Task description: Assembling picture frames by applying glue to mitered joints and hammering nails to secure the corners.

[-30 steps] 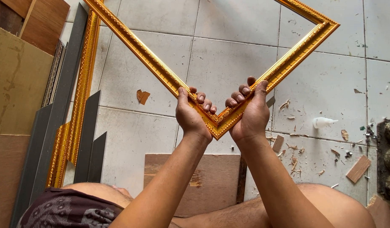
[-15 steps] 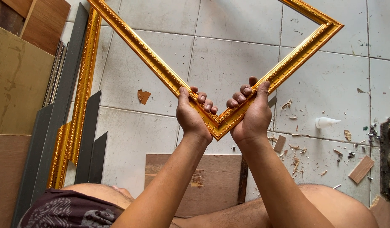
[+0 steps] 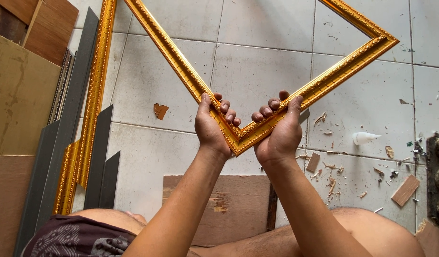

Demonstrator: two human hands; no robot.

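Observation:
An ornate gold picture frame [image 3: 338, 71] is held up over the tiled floor with one corner pointing toward me. My left hand [image 3: 211, 128] grips the left bar just beside that corner, fingers curled over the inner edge. My right hand [image 3: 279, 133] grips the right bar on the other side of the corner, thumb along the outer edge. The frame's upper part runs out of view at the top.
Gold moulding strips [image 3: 88, 114] and grey ones [image 3: 62, 143] lie on the left beside brown boards [image 3: 19, 95]. A wooden board [image 3: 229, 204] lies below my arms. Wood scraps [image 3: 406, 190], shavings and a small white bottle [image 3: 364, 138] litter the tiles at right.
The frame and both hands have shifted very slightly; the grip stays the same.

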